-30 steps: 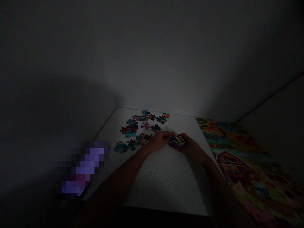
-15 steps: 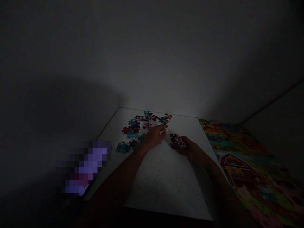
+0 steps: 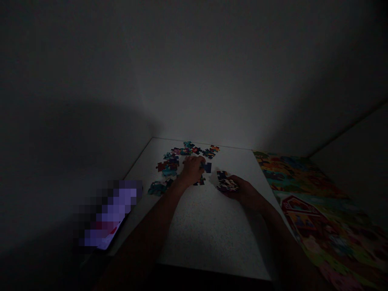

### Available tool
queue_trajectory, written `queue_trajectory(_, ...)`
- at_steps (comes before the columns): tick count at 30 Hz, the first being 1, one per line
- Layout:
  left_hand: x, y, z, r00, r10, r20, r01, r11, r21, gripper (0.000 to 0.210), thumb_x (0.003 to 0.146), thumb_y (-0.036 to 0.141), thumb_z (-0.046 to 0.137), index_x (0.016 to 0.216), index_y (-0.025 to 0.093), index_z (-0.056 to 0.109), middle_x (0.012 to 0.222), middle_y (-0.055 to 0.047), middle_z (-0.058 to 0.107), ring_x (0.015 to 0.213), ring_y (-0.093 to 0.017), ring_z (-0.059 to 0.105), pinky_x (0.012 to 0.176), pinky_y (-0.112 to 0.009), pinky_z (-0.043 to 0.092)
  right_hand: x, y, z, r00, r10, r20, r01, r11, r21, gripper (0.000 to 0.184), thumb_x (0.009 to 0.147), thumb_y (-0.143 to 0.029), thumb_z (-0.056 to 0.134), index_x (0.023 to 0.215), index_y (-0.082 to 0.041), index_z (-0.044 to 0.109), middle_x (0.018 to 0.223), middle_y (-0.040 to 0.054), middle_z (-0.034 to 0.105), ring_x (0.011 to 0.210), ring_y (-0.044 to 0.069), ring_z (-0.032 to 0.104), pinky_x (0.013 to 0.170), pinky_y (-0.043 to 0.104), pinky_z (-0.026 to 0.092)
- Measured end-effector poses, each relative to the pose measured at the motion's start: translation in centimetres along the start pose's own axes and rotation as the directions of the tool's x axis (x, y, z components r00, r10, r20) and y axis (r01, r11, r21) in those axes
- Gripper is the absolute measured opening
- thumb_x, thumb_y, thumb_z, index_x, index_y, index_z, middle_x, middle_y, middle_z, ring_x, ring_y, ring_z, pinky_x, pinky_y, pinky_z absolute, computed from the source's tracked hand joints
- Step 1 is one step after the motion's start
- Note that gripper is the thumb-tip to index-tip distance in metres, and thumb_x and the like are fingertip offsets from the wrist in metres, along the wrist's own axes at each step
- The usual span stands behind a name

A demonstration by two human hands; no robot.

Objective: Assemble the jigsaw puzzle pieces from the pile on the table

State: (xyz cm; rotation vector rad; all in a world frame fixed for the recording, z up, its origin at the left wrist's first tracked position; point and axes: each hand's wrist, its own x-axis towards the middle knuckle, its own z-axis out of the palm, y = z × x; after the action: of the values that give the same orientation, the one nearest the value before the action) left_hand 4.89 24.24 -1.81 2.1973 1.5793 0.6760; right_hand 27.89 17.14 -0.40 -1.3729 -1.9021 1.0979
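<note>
Puzzle pieces [image 3: 173, 163] lay around and left of my left hand [image 3: 194, 166], the nearer one, half-curled, grip unclear. My right hand [image 3: 243, 189] clasped a stack [image 3: 226, 184], off right.

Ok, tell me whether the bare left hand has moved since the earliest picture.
Yes: the bare left hand has shifted leftward and slightly forward, judged against the far-left corner of the white rectangular tabletop.
</note>
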Motion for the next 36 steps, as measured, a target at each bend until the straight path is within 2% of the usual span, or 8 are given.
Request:
queue_trajectory(4, -0.1, 0.8, 0.8, 0.991, 0.135, 0.01, -0.127, 0.955, -0.269, 0.033, 0.088, 0.01, 0.05, 0.116, 0.021, 0.062, 0.108, -0.004, 0.07, 0.102, -0.018, 0.064, 0.094, -0.031, 0.048, 0.2, 0.7, 0.2, 0.996, -0.014, -0.093, 0.006, 0.997, -0.08, 0.039, 0.068, -0.04, 0.072, 0.101, -0.021, 0.063, 0.103, 0.0069, 0.07, 0.094, 0.026, 0.067, 0.085, 0.041, 0.055)
queue_trajectory(10, -1.2, 2.9, 1.8, 0.932, 0.355, 0.07, -0.301, 0.868, -0.395, 0.037, 0.09, 0.015, 0.047, 0.121, 0.021, 0.067, 0.115, -0.007, 0.069, 0.107, -0.019, 0.063, 0.098, -0.031, 0.048, 0.3, 1.3, 0.3, 0.997, -0.027, -0.079, 0.023, 0.998, -0.052, 0.045, 0.072, -0.038, 0.073, 0.111, -0.023, 0.056, 0.107, 0.0065, 0.07, 0.096, 0.026, 0.067, 0.087, 0.042, 0.054)
queue_trajectory(15, -2.0, 3.8, 2.5, 0.954, 0.27, 0.133, -0.169, 0.846, -0.506, 0.036, 0.095, 0.024, 0.044, 0.127, 0.02, 0.061, 0.116, -0.007, 0.07, 0.103, -0.019, 0.066, 0.092, -0.031, 0.051, 0.5, 2.3, 0.6, 0.995, -0.063, -0.074, 0.062, 0.998, -0.014, 0.071, 0.068, -0.034, 0.077, 0.13, -0.022, 0.045, 0.124, 0.0116, 0.063, 0.109, 0.028, 0.063, 0.095, 0.044, 0.051)
queue_trajectory(18, -2.1, 4.0, 2.6, 0.97, 0.196, 0.143, -0.096, 0.851, -0.516, 0.031, 0.095, 0.027, 0.045, 0.12, 0.02, 0.062, 0.108, -0.005, 0.072, 0.095, -0.017, 0.067, 0.086, -0.028, 0.053, 0.6, 2.5, 0.8, 0.994, -0.061, -0.089, 0.061, 0.998, -0.003, 0.069, 0.069, -0.036, 0.075, 0.13, -0.021, 0.047, 0.127, 0.0127, 0.061, 0.111, 0.029, 0.062, 0.099, 0.047, 0.049)
queue_trajectory(24, -0.6, 1.7, 1.0, 0.997, 0.027, -0.074, -0.046, 0.959, -0.279, 0.028, 0.094, 0.021, 0.045, 0.112, 0.02, 0.066, 0.103, -0.005, 0.072, 0.095, -0.018, 0.066, 0.09, -0.03, 0.051, 0.3, 1.0, 0.5, 0.997, -0.037, -0.068, 0.034, 0.999, -0.043, 0.049, 0.071, -0.036, 0.072, 0.116, -0.021, 0.06, 0.115, 0.0101, 0.068, 0.103, 0.029, 0.065, 0.093, 0.046, 0.052)
queue_trajectory(28, -0.2, -1.3, -0.6, 0.948, -0.186, -0.259, 0.204, 0.978, 0.043, 0.032, 0.092, 0.021, 0.048, 0.119, 0.017, 0.065, 0.125, -0.012, 0.065, 0.119, -0.028, 0.057, 0.105, -0.043, 0.043, 0.2, 0.4, 0.6, 0.998, -0.02, -0.055, 0.018, 0.999, -0.043, 0.051, 0.074, -0.04, 0.072, 0.119, -0.021, 0.059, 0.115, 0.0095, 0.069, 0.101, 0.027, 0.066, 0.092, 0.043, 0.053)
queue_trajectory(32, -0.7, -2.1, -0.8, 0.953, -0.161, -0.257, 0.228, 0.939, 0.257, 0.033, 0.092, 0.03, 0.05, 0.119, 0.02, 0.065, 0.14, -0.013, 0.055, 0.133, -0.033, 0.044, 0.115, -0.054, 0.027, 0.1, 0.1, 0.6, 0.998, -0.036, -0.042, 0.034, 0.998, -0.046, 0.046, 0.074, -0.039, 0.072, 0.116, -0.022, 0.062, 0.111, 0.0075, 0.071, 0.099, 0.027, 0.066, 0.09, 0.041, 0.053)
queue_trajectory(36, -1.0, 0.1, 0.3, 0.979, -0.053, -0.196, 0.11, 0.95, 0.292, 0.034, 0.095, 0.03, 0.047, 0.124, 0.02, 0.063, 0.147, -0.013, 0.049, 0.137, -0.032, 0.039, 0.117, -0.053, 0.023, 0.1, 0.5, -0.3, 0.997, -0.004, -0.082, 0.001, 0.999, -0.033, 0.042, 0.072, -0.038, 0.074, 0.108, -0.022, 0.061, 0.103, 0.0049, 0.072, 0.093, 0.025, 0.067, 0.082, 0.038, 0.054)
